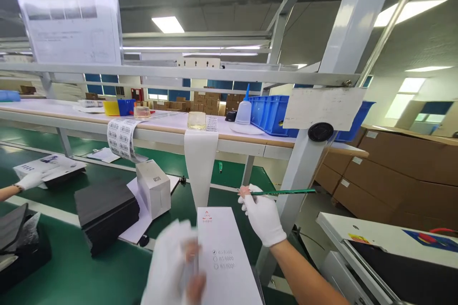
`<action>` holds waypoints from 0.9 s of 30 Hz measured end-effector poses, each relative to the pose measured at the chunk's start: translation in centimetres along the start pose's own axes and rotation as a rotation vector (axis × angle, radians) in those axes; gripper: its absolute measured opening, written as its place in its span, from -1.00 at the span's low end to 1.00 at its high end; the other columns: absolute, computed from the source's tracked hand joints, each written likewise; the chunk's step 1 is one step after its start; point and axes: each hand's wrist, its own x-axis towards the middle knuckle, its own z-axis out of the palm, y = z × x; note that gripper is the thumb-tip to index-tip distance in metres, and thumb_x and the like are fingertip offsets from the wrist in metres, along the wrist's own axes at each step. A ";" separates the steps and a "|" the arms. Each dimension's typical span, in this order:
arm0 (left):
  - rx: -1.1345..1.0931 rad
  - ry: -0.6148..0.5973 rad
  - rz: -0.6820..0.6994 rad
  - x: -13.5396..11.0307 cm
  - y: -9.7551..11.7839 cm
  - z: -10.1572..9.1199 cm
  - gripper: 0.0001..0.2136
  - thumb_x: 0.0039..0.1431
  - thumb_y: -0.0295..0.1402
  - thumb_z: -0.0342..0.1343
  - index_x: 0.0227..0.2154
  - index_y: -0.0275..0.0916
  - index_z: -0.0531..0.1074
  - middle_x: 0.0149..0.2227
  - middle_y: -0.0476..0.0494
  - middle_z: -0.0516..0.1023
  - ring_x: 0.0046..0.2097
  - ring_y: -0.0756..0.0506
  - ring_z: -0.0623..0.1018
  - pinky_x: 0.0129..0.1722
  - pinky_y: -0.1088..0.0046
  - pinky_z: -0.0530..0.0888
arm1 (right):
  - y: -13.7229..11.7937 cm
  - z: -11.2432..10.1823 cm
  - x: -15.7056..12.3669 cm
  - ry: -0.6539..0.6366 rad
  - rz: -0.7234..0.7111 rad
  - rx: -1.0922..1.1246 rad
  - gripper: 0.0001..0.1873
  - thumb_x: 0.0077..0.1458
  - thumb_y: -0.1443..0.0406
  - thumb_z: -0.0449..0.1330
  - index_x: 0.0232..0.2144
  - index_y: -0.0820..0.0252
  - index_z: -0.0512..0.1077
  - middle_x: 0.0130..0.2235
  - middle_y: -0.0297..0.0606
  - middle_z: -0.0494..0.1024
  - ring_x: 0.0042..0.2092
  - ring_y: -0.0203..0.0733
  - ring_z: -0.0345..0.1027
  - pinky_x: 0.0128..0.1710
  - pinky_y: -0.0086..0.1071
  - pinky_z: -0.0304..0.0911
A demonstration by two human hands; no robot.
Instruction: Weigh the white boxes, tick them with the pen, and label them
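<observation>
A: Two gloved hands are at work here. The left hand is blurred, low in the view, closed on the near left edge of a white printed box that lies flat along the green worktop.

B: And the other one?

A: The right hand is just beyond the box's far right corner, fingers pinched together on one end of a thin green stick, perhaps a pencil, which points off to the right.

B: How do you judge the box will handle?

A: Light and fairly stiff, I think: thin cardboard, smooth-faced, so a cotton glove may slide on it. It could dent or crease if squeezed on the broad printed face. The long edges, held between thumb and fingers, look like the safer place to take it.

B: The stick?

A: Slim, rigid, nearly weightless; gripped at the tip it will swing easily, so nearer the middle would steady it.

B: What lies around?

A: A stack of black sheets and a small white carton to the left, a white strip hanging from the shelf above, and another person's gloved hand at far left.
</observation>
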 end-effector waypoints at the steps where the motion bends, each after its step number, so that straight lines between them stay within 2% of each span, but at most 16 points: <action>1: 0.025 0.026 0.006 3.5 -1.5 0.3 -0.68 0.07 -0.08 0.14 -0.08 0.09 0.48 -0.05 -0.17 0.61 0.02 -0.35 0.58 -0.02 -0.11 0.55 | -0.9 -0.1 0.9 0.004 -0.058 -0.021 -0.37 0.15 -0.30 0.09 -0.45 0.12 0.41 -0.50 -0.21 0.49 -0.52 -0.12 0.31 -0.54 -0.33 0.19; 3: 0.142 0.096 0.028 11.1 -4.2 1.1 -0.73 0.18 -0.12 0.08 -0.13 -0.09 0.47 -0.06 -0.23 0.59 0.06 -0.31 0.54 0.14 -0.05 0.45 | -2.8 -0.1 2.9 0.003 -0.208 -0.075 -0.46 0.27 -0.18 0.03 -0.32 0.12 0.46 -0.42 -0.21 0.54 -0.47 -0.10 0.36 -0.45 -0.30 0.26; 5: 0.279 0.141 0.067 17.7 -6.1 1.9 -0.69 0.25 -0.11 -0.02 -0.16 -0.21 0.46 -0.10 -0.29 0.59 0.05 -0.31 0.52 0.13 0.01 0.42 | -4.7 0.2 5.2 0.034 -0.427 -0.193 -0.58 0.35 0.00 -0.02 -0.15 0.13 0.50 -0.34 -0.18 0.57 -0.37 -0.05 0.42 -0.32 -0.26 0.30; 6: 0.344 0.134 0.064 20.3 -6.9 2.4 -0.66 0.28 -0.12 -0.08 -0.15 -0.24 0.47 -0.12 -0.31 0.59 0.02 -0.32 0.52 0.10 0.02 0.41 | -5.5 0.4 6.4 0.062 -0.549 -0.285 -0.61 0.36 0.09 -0.04 -0.10 0.15 0.50 -0.31 -0.16 0.57 -0.30 -0.01 0.43 -0.26 -0.23 0.30; 8: 0.444 0.084 0.036 23.5 -8.0 3.1 -0.63 0.31 -0.15 -0.15 -0.14 -0.26 0.48 -0.17 -0.33 0.59 -0.02 -0.34 0.52 0.08 -0.02 0.38 | -7.1 0.9 8.4 0.113 -0.766 -0.482 -0.65 0.34 0.21 -0.02 -0.09 0.20 0.52 -0.29 -0.11 0.56 -0.20 0.06 0.41 -0.15 -0.17 0.27; 10: 0.491 0.034 0.023 24.5 -8.9 3.6 -0.64 0.30 -0.14 -0.13 -0.18 -0.22 0.49 -0.18 -0.30 0.60 -0.03 -0.35 0.51 0.14 -0.09 0.30 | -8.4 1.5 10.1 0.105 -0.897 -0.608 -0.71 0.31 0.26 0.06 -0.08 0.23 0.53 -0.28 -0.09 0.55 -0.14 0.09 0.38 -0.11 -0.15 0.23; 12: 0.470 0.016 0.047 24.3 -9.6 3.9 -0.69 0.28 -0.10 -0.06 -0.23 -0.17 0.49 -0.16 -0.23 0.61 -0.02 -0.33 0.50 0.22 -0.12 0.19 | -9.6 2.2 11.5 0.048 -0.947 -0.683 -0.75 0.25 0.26 0.17 -0.08 0.25 0.52 -0.25 -0.09 0.55 -0.13 0.10 0.36 -0.11 -0.17 0.21; 16: 0.370 0.025 0.070 23.4 -10.6 3.7 -0.74 0.15 -0.06 0.13 -0.23 -0.11 0.44 -0.16 -0.13 0.61 0.00 -0.28 0.49 0.29 -0.07 0.12 | -11.5 4.0 13.4 -0.049 -0.880 -0.853 -0.70 0.14 0.22 0.33 -0.10 0.23 0.52 -0.23 -0.13 0.57 -0.15 0.07 0.36 -0.20 -0.22 0.15; 20: 0.343 -0.029 0.076 23.3 -11.0 3.4 -0.68 0.06 -0.06 0.21 -0.18 -0.10 0.42 -0.14 -0.13 0.59 0.01 -0.27 0.48 0.26 -0.02 0.19 | -12.4 5.6 14.1 -0.070 -0.832 -1.025 -0.81 0.22 0.20 0.28 -0.20 0.21 0.53 -0.28 -0.14 0.57 -0.21 0.04 0.35 -0.30 -0.23 0.03; 24: 0.351 -0.010 0.086 23.3 -10.8 3.4 -0.73 0.12 -0.07 0.16 -0.20 -0.09 0.43 -0.14 -0.12 0.58 0.01 -0.25 0.47 0.33 -0.05 0.07 | -12.5 6.3 14.0 -0.086 -0.925 -1.086 -0.87 0.25 0.31 0.19 -0.33 0.17 0.53 -0.33 -0.16 0.55 -0.22 0.02 0.32 -0.28 -0.21 -0.04; 27: 0.328 -0.004 0.070 23.4 -10.5 3.4 -0.78 0.16 -0.10 0.12 -0.24 -0.10 0.42 -0.15 -0.10 0.58 0.01 -0.24 0.47 0.32 -0.06 0.07 | -12.6 6.5 13.9 -0.069 -0.948 -1.091 -0.86 0.24 0.29 0.19 -0.34 0.18 0.53 -0.35 -0.14 0.54 -0.21 0.03 0.30 -0.28 -0.20 -0.06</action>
